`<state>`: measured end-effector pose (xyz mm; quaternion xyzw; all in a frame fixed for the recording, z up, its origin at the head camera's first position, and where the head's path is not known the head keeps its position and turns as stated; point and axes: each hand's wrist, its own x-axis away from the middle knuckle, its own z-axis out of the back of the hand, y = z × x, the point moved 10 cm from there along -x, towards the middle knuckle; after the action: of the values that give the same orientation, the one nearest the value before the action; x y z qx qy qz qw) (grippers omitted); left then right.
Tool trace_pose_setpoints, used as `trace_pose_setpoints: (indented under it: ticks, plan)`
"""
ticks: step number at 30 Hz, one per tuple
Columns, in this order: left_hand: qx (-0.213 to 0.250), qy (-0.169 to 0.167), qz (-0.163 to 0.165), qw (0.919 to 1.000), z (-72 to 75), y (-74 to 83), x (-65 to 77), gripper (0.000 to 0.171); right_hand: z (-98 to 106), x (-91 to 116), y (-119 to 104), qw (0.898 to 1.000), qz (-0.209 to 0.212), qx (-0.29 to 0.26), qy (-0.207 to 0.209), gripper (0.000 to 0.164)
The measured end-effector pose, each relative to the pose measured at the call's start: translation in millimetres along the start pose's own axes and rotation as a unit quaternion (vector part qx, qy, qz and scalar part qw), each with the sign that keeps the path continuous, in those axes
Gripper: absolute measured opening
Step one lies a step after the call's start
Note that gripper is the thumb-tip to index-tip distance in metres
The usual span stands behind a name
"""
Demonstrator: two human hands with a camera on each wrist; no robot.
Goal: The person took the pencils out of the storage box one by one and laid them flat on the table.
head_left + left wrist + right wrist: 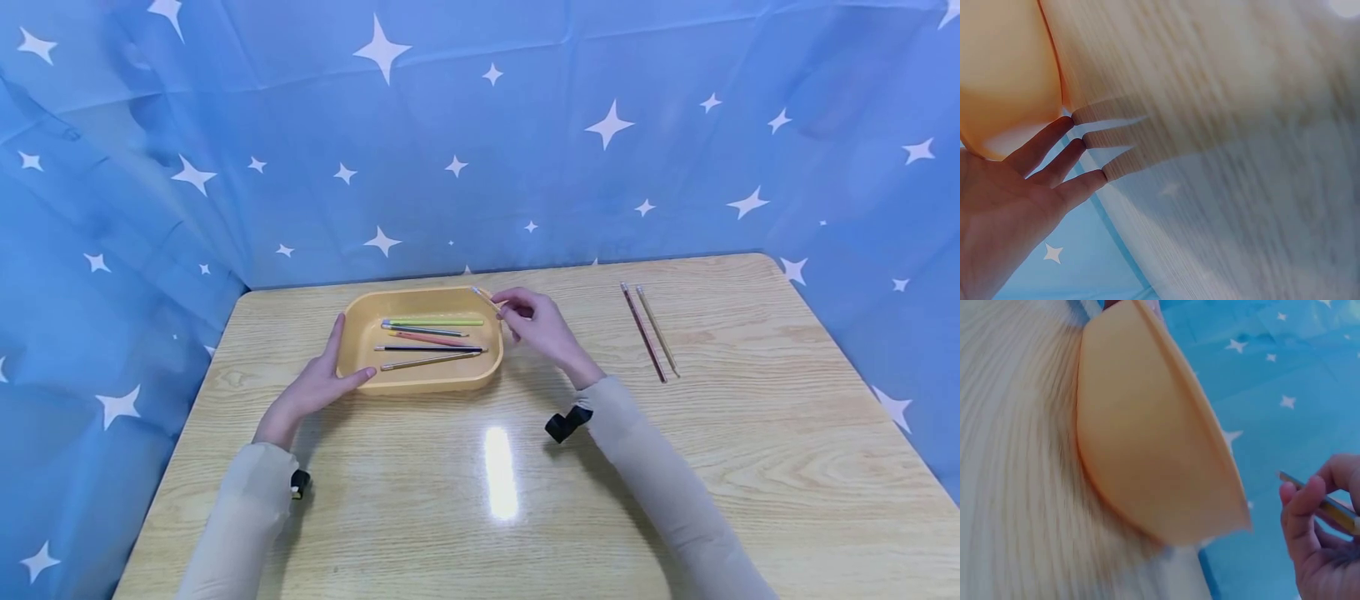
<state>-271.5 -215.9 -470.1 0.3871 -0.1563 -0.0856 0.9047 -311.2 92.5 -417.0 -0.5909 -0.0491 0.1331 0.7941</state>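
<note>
A shallow yellow-orange tray [420, 387] stands on the table, holding several pencils [427, 337] laid roughly side by side. Above its right rim, my right hand [538, 327] pinches a pencil [483, 297] between thumb and fingers. In the right wrist view that pencil [1338, 512] looks yellowish and tilted, apart from the tray's outer wall [1147, 431]. My left hand [318, 385] rests against the tray's left end, thumb at the front rim and fingers extended along the side. The left wrist view shows the straight, spread fingers [1054, 147] beside the tray.
A dark red pencil [643, 332] and a gold-coloured pencil [658, 331] lie side by side on the wooden table [750, 467], right of my right hand. A blue curtain with white stars [525, 125] hangs behind the table's far edge.
</note>
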Motion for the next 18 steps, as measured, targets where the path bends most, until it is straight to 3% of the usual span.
trace_pose_setpoints:
  ticks: [5,8,12,18]
  plan:
    - [0.003,0.001,0.005,1.0000,-0.1,-2.7,-0.8,0.107,21.0,15.1,-10.7,0.999,0.001,0.027,0.017,0.026]
    - [0.005,0.001,0.007,1.0000,0.0,-3.5,-0.4,0.107,32.8,18.8,-2.0,0.999,0.000,0.035,0.031,0.027]
    - [0.004,0.002,0.005,1.0000,-0.4,-2.8,0.2,0.106,48.0,17.0,28.8,0.998,-0.007,0.041,0.053,0.028]
    - [0.004,0.001,0.003,1.0000,-1.0,-0.9,0.4,0.105,66.1,26.8,42.8,0.997,-0.021,0.045,0.057,0.029]
